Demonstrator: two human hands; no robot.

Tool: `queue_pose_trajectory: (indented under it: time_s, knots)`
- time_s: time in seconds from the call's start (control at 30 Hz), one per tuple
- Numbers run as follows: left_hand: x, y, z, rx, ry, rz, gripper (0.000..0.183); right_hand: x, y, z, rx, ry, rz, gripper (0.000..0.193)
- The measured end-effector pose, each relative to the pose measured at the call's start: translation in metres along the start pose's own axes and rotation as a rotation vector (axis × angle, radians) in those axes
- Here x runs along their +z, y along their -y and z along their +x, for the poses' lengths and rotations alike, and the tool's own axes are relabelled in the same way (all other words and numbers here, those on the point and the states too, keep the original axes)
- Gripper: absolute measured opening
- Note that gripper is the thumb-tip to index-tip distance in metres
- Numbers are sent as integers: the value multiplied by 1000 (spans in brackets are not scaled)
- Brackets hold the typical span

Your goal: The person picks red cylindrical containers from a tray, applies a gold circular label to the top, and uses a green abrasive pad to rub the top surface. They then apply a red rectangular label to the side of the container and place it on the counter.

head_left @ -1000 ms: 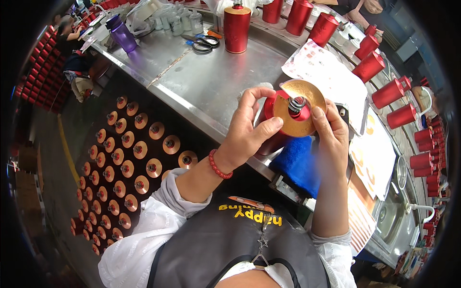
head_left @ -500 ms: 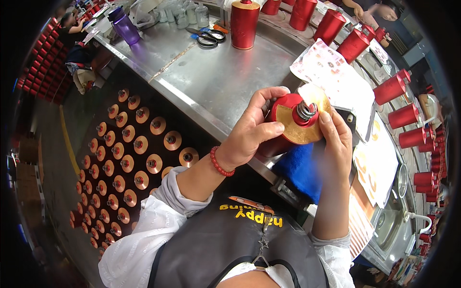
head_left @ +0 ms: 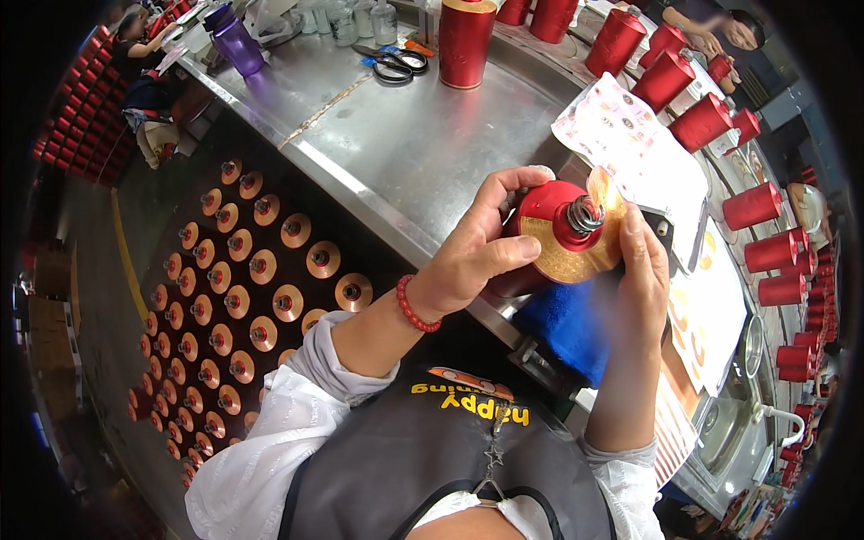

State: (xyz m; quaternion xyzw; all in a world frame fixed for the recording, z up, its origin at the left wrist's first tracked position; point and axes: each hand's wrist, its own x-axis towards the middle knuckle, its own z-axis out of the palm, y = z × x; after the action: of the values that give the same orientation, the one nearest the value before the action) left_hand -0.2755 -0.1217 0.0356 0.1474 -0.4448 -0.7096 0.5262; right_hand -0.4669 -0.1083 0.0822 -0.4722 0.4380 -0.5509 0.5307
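Note:
A red bottle (head_left: 545,202) is tilted over the steel table's near edge, its silver screw-threaded neck (head_left: 586,216) pointing up toward me. My left hand (head_left: 463,261) grips its left side, thumb on the shoulder and fingers behind. Around the neck lies a gold ring-shaped sticker (head_left: 569,263), flat on the near and left part of the shoulder. Its right part and a curled end beside the neck stand off the bottle. The fingers and thumb of my right hand (head_left: 643,265) pinch that right edge.
Sheets of stickers (head_left: 621,126) and a blue cloth (head_left: 567,328) are close by. Scissors (head_left: 396,65), a purple bottle (head_left: 236,45) and another red bottle (head_left: 465,45) stand or lie on the table (head_left: 405,135). Rows of gold-topped bottles (head_left: 263,265) fill the lower left. Red bottles (head_left: 751,207) line the right.
The held bottle has turned and shifted slightly right. My right hand has moved right and a little down with the sticker's edge. Red bottles along the right have shifted along their line.

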Motion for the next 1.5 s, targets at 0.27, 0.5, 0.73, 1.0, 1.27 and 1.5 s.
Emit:
queue_pose_trajectory:
  time_s: [0.27,0.5,0.73,1.0,1.27,1.5]
  knots:
    - [-4,4,7,27,-11,-5,62,-12,-10,-1,-95,141,-67,31]
    - [-3,2,7,-20,6,52,70,-10,-12,0,-110,98,-181,28]
    - [-3,7,6,-18,-13,75,74,-10,-12,-1,-109,92,-186,30]
    - [-1,6,8,-11,-5,54,71,-12,-15,0,-105,100,-194,32]
    - [-2,8,5,6,13,78,72,-11,-14,-5,-84,86,-162,38]
    - [5,8,7,38,7,199,73,-12,-11,-7,-59,92,-207,41]
